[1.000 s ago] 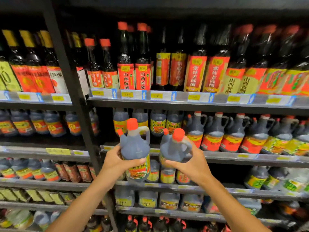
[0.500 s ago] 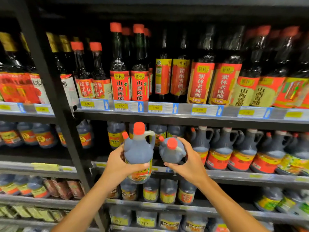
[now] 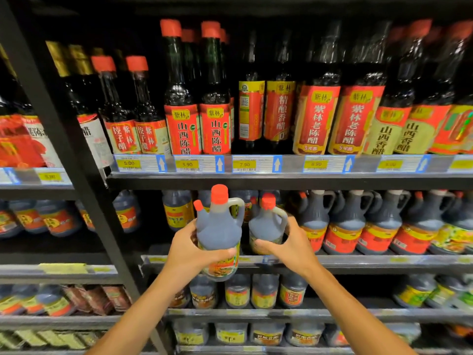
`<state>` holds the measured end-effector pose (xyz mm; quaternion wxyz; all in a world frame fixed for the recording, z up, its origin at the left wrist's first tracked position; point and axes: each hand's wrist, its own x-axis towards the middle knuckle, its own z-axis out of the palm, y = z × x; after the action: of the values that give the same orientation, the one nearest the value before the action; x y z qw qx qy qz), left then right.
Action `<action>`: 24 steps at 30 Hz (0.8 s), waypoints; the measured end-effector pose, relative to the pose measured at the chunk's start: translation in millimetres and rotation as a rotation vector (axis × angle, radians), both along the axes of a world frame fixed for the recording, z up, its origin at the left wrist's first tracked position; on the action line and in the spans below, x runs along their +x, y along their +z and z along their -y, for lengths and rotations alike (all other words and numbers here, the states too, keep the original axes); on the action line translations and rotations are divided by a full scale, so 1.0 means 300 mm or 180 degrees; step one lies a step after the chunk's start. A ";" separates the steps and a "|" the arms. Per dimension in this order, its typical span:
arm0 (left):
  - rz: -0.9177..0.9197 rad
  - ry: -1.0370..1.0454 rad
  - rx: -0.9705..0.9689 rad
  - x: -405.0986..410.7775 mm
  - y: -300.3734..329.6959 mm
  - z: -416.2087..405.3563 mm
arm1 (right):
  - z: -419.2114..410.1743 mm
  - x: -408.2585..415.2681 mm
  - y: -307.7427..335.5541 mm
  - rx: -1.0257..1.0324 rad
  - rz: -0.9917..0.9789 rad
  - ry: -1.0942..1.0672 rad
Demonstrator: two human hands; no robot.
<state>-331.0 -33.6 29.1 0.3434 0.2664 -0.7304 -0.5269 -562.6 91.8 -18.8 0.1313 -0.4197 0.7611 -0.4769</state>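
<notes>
Two grey jug-shaped vinegar bottles with red caps and side handles are in my hands in front of a shop shelf. My left hand (image 3: 190, 254) grips the left bottle (image 3: 218, 234) around its lower body, upright, in front of the shelf edge. My right hand (image 3: 289, 245) grips the right bottle (image 3: 266, 226) around its belly, holding it at the front of the middle shelf (image 3: 358, 261), beside a row of similar jugs. The base of the right bottle is hidden by my fingers.
The shelf above carries tall dark vinegar bottles (image 3: 181, 103) with red labels and price tags (image 3: 244, 163) on its edge. Similar jugs (image 3: 343, 226) fill the middle shelf to the right. A black upright post (image 3: 64, 139) divides the shelving on the left. Lower shelves hold more bottles.
Both hands have carried the bottles up and toward the middle shelf. The right bottle has gone from tilted toward me to upright at the shelf front. The camera has tilted upward.
</notes>
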 end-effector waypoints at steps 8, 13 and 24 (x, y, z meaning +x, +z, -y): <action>0.0017 -0.0071 0.0044 0.012 -0.010 0.031 | 0.046 -0.013 0.059 0.0372 0.0018 -0.0383; 0.0078 -0.0122 0.0077 0.009 -0.005 0.053 | 0.032 0.020 0.091 0.0289 -0.0299 -0.0510; 0.0144 -0.0238 0.0074 0.006 0.012 0.037 | -0.051 -0.055 0.234 -0.0211 -0.2057 -0.0839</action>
<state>-329.3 -44.7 32.6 0.3038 0.2548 -0.7412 -0.5417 -579.0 107.2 51.2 -0.1929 -0.4511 0.7950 -0.3568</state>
